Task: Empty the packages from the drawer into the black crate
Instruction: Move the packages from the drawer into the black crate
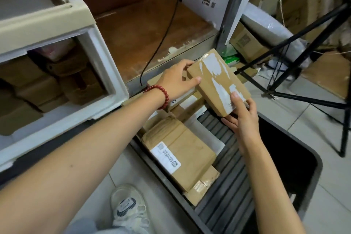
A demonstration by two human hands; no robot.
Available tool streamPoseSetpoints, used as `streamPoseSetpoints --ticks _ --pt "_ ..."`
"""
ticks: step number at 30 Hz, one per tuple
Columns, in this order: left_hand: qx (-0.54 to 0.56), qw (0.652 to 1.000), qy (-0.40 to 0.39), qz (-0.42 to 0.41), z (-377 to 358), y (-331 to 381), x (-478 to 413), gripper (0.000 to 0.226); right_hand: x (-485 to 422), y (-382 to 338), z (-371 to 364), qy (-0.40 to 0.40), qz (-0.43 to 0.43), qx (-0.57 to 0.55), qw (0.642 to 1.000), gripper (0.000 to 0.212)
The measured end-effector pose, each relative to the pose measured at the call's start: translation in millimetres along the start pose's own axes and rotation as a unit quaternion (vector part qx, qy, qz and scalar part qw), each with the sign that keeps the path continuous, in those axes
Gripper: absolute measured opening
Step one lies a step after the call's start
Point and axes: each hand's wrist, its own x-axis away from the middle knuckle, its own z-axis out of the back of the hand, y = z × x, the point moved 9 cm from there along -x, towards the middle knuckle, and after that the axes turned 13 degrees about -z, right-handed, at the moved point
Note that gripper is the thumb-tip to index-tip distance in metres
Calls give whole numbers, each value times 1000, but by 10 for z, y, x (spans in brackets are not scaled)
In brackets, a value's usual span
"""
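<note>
Holding one package in both hands above the far end of the black crate, you have not yet set it down.

Progress: partway, by my reading.
- Several cardboard packages already lie in the crate along its left side. Topmost is a labelled package, label up. The crate's right side shows bare ribbed surface and dark space.
- The drawer at your left stands open, with more brown packages stacked inside. The count can't be told, as the interior is dim and blurred. A fair share of the job looks left.

Hands:
- Your left hand, arm stretched forward with a beaded bracelet at the wrist, grips the held package's left end. The thumb lies on the top face and the fingers curl round the far edge.
- Your right hand clamps the near corner, thumb on top over the torn white label and fingers spread underneath.
- The package sits at a slant and appears clear of those below it.
</note>
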Motion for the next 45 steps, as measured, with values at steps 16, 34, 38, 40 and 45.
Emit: streamPoseSetpoints --ticks 16,34,38,40,45 --pt "-227 968 -102 41 -235 -765 490 48 -427 1737 495 71 -262 141 952 71" --pt "-319 943 -93 -3 -109 -500 559 46 -272 929 347 63 -33 473 878 64" --pt "-380 921 -83 17 159 -557 717 45 -119 358 -140 65 114 561 817 62" --pt "-396 915 -68 36 321 -596 834 47 0 161 -430 47 169 574 800 60" --pt "-380 919 -41 94 693 -682 1237 45 364 -8 -1209 -27 260 593 762 57"
